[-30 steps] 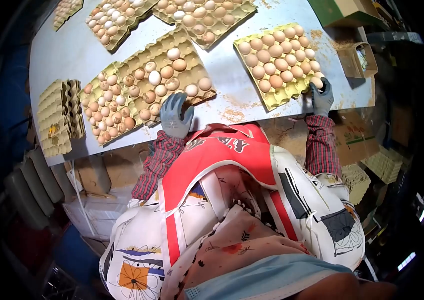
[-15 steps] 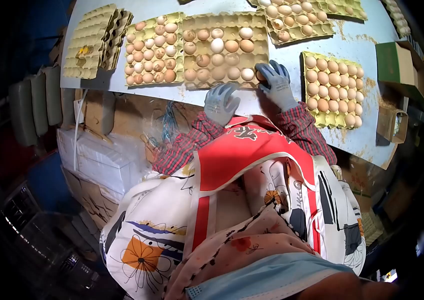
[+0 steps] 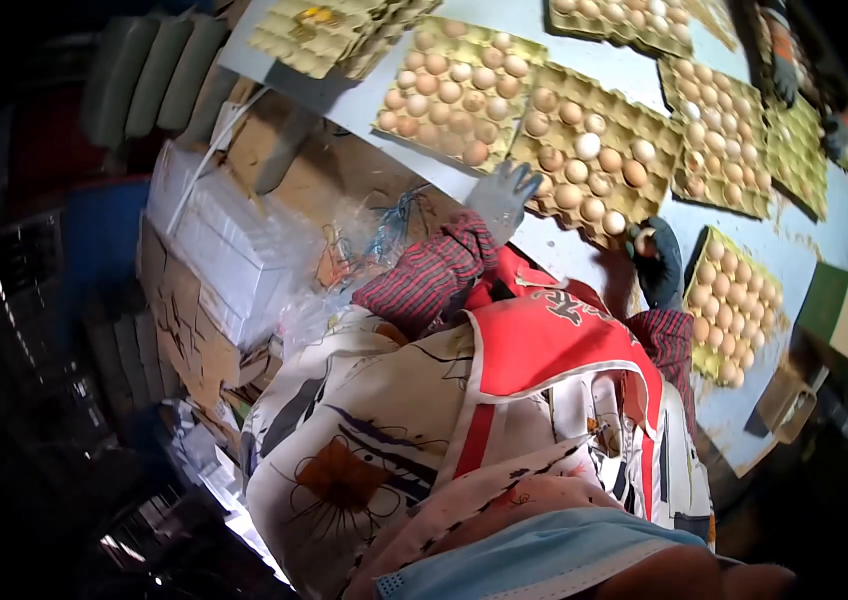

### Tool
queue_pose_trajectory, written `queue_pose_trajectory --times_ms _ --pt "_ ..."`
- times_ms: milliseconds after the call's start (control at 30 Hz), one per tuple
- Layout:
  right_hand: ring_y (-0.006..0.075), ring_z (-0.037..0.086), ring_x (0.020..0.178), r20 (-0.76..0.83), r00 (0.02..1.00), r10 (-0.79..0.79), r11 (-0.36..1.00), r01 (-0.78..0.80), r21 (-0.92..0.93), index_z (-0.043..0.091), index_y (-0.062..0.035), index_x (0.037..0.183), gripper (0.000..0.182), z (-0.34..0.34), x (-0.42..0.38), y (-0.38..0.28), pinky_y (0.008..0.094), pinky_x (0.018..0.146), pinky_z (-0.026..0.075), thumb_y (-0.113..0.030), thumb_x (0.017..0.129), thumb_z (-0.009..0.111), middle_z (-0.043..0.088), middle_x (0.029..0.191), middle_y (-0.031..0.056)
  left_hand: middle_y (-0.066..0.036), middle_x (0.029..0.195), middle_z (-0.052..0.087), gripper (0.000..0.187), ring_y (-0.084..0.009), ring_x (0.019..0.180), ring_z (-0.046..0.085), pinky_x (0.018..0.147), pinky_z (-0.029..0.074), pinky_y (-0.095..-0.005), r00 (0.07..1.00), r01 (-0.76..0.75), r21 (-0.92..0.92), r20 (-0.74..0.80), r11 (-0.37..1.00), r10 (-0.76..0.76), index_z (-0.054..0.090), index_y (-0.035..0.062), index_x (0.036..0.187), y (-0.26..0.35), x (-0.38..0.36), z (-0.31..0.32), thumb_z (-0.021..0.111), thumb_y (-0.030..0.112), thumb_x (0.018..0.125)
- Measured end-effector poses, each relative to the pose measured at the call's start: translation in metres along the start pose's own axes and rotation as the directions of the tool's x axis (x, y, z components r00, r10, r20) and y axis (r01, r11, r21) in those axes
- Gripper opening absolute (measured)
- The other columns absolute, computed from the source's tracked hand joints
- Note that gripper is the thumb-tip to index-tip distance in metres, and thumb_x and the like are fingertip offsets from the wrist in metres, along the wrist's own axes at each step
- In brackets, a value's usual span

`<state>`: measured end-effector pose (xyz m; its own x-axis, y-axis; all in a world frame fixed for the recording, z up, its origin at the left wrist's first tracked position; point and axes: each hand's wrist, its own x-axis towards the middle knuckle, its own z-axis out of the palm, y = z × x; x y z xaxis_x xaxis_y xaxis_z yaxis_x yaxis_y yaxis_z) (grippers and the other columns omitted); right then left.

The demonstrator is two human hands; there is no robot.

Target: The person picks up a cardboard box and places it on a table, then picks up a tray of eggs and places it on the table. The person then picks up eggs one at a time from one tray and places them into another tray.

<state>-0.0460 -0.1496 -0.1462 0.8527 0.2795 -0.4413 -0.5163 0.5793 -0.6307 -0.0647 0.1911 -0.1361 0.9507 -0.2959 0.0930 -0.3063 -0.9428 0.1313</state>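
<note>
My left hand [image 3: 504,203], in a grey-blue glove, rests at the near left corner of the middle egg tray [image 3: 656,128], its fingers apart beside an egg [image 3: 542,186]. Brown and white eggs fill part of this tray, with bare cups along its far side and right end. Just off the tray's near right corner, my right hand [image 3: 662,268] is turned palm inward in shadow. Its gloved fingers curl around a pale brown egg [image 3: 646,240], which shows only in part.
A fuller egg tray [image 3: 442,148] lies to the left, near stacked trays [image 3: 329,58]. Another tray of eggs [image 3: 701,362] sits at right, by a green-sided box [image 3: 829,300]. Across the table [image 3: 564,245], another person's gloved hand [image 3: 784,78] hangs near more trays.
The view has swung, shifting the trays rightward. My right hand has drawn back from the tray's edge with the egg and turned inward. My left hand now touches the tray's left corner.
</note>
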Motion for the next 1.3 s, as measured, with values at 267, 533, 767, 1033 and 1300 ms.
queue_pose_trajectory --times_ms 267,533,767,1033,1300 --pt "0.0300 0.065 0.090 0.383 0.894 -0.232 -0.487 0.234 -0.842 0.062 -0.0158 0.111 0.030 0.081 0.018 0.019 0.0437 0.077 0.053 -0.019 0.082 0.070 0.063 0.104 0.0068 -0.007 0.124 0.056 0.051 -0.0266 0.104 0.060 0.087 0.052 -0.0413 0.994 0.048 -0.062 0.101 0.997 -0.042 0.059 0.0175 0.129 -0.027 0.019 0.011 0.067 0.014 0.079" --pt "0.0298 0.065 0.097 0.338 0.923 -0.182 -0.531 0.197 -0.824 0.060 -0.0174 0.126 0.047 0.074 0.014 0.009 0.0433 0.081 0.053 -0.014 0.080 0.071 0.062 0.119 0.0056 -0.008 0.107 0.064 0.036 -0.0225 0.089 0.067 0.075 0.055 -0.0346 0.956 0.208 -0.718 0.004 0.665 -0.294 0.061 0.0077 0.118 -0.041 0.016 -0.029 0.073 0.015 0.085" --pt "0.0238 0.067 0.086 0.104 0.952 -0.287 0.232 0.175 -0.957 0.064 -0.0098 0.126 0.042 0.040 0.020 0.004 0.0355 0.076 0.055 -0.012 0.086 0.074 0.069 0.108 0.0062 -0.005 0.116 0.058 0.038 -0.0217 0.087 0.065 0.072 0.054 -0.0364 0.993 -0.107 -0.256 0.020 0.961 0.116 0.059 0.0159 0.123 -0.008 0.031 0.016 0.068 0.019 0.085" --pt "0.0194 0.063 0.106 -0.125 0.992 -0.016 0.689 -0.079 -0.721 0.063 -0.0056 0.129 0.040 0.083 0.017 -0.027 0.0342 0.083 0.054 -0.014 0.090 0.071 0.064 0.125 0.0089 -0.011 0.108 0.066 0.028 -0.0309 0.094 0.068 0.081 0.055 -0.0424 0.994 -0.109 -0.483 -0.051 0.869 0.096 0.064 0.0112 0.116 -0.018 0.037 0.002 0.065 0.022 0.090" --pt "0.0333 0.053 0.117 0.278 0.943 -0.182 -0.691 0.078 -0.718 0.064 -0.0217 0.124 0.048 0.115 0.032 0.033 0.0437 0.083 0.057 -0.018 0.077 0.077 0.046 0.140 0.0071 -0.006 0.118 0.068 0.053 -0.0183 0.107 0.066 0.084 0.050 -0.0274 0.816 0.322 -0.865 0.460 -0.385 -0.349 0.053 0.0039 0.139 -0.109 -0.007 -0.085 0.061 0.034 0.096"
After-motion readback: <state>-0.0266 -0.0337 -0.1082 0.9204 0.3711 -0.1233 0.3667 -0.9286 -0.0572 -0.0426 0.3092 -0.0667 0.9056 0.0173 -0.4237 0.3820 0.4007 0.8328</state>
